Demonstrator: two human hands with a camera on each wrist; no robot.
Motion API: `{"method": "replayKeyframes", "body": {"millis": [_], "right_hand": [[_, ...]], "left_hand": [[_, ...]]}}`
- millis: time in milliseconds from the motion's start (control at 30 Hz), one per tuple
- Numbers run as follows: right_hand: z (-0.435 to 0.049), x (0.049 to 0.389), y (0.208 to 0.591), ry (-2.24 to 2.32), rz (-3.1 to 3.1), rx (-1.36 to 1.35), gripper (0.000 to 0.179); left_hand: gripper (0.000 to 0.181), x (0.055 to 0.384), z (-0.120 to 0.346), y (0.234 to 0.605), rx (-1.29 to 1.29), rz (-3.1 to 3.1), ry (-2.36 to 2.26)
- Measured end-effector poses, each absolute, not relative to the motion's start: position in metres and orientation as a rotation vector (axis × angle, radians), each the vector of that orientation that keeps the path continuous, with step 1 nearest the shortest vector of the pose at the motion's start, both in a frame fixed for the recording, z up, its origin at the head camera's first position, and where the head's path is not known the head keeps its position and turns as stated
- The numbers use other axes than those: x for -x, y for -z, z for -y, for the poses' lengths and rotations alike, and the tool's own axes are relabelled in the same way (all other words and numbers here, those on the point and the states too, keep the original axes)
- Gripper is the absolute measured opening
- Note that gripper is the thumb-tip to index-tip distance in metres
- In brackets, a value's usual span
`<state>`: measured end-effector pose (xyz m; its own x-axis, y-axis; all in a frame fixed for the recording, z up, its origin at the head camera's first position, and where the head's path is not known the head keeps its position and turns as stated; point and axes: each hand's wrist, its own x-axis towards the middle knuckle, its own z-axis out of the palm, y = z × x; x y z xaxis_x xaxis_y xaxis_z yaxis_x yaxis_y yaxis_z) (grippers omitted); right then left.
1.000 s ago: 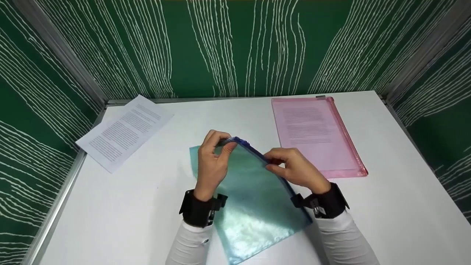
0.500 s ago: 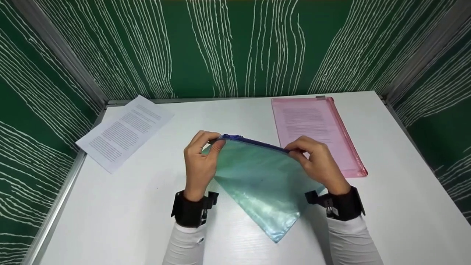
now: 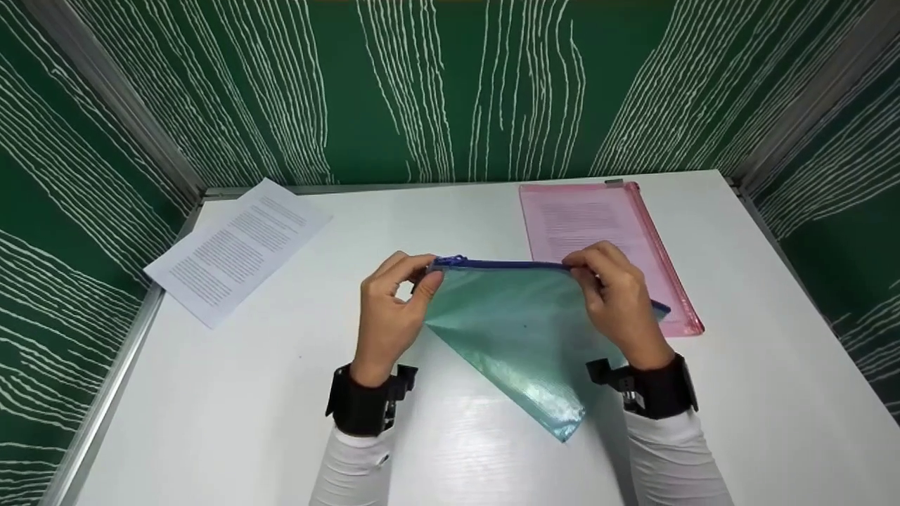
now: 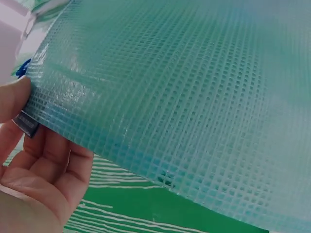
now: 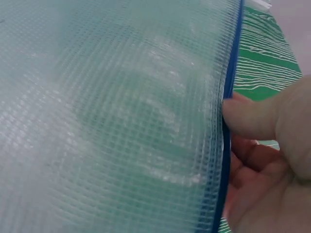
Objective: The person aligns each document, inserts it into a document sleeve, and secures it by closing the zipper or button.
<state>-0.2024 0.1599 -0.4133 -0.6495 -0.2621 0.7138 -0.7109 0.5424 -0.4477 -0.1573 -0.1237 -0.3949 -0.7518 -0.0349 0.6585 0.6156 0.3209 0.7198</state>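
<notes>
The left hand (image 3: 394,306) and right hand (image 3: 622,302) pinch the green pouch (image 3: 513,309) by its far zipper (image 3: 510,265). It looks light, floppy and slick; that stiffer edge should hold best.

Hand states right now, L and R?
Left hand: closed, pinching the pouch at a corner beside the zip.
Right hand: closed, pinching the pouch along the zip.

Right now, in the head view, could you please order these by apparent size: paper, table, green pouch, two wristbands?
1. Table
2. Green pouch, partly hidden by the right hand
3. Paper
4. Left wristband and right wristband: they look alike, so unranked
</notes>
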Motion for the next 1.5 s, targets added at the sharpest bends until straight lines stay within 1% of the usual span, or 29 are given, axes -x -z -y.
{"method": "replayKeyframes", "body": {"millis": [133,233,300,500,667,900,1067,1267,1500], "right_hand": [[-0.155,0.205,0.418,-0.999,2.195,-0.729,0.019],[-0.147,0.2,0.417,-1.024,2.171,-0.74,0.021],[-0.138,0.195,0.414,-1.053,2.144,-0.789,0.024],[-0.112,0.172,0.405,-1.065,2.102,-1.036,0.041],[-0.101,0.163,0.402,-1.038,2.081,-1.088,0.045],[-0.101,0.164,0.402,-1.038,2.016,-1.125,0.03],[-0.105,0.164,0.399,-1.045,1.997,-1.094,0.02],[-0.108,0.162,0.393,-1.07,1.926,-1.104,0.003],[-0.106,0.158,0.391,-1.089,1.874,-1.168,0.004]], "left_hand": [[0.015,0.157,0.116,0.397,0.541,2.007,1.483],[0.015,0.156,0.11,0.399,0.549,1.992,1.498],[0.015,0.156,0.106,0.401,0.569,1.991,1.5],[0.013,0.154,0.096,0.402,0.696,2.054,1.393],[0.013,0.152,0.093,0.402,0.802,2.101,1.297],[0.014,0.151,0.09,0.402,0.906,2.134,1.238],[0.012,0.15,0.09,0.401,0.897,2.142,1.201],[0.01,0.15,0.091,0.399,0.877,2.145,1.145],[0.009,0.148,0.091,0.397,0.901,2.151,1.075]]}}
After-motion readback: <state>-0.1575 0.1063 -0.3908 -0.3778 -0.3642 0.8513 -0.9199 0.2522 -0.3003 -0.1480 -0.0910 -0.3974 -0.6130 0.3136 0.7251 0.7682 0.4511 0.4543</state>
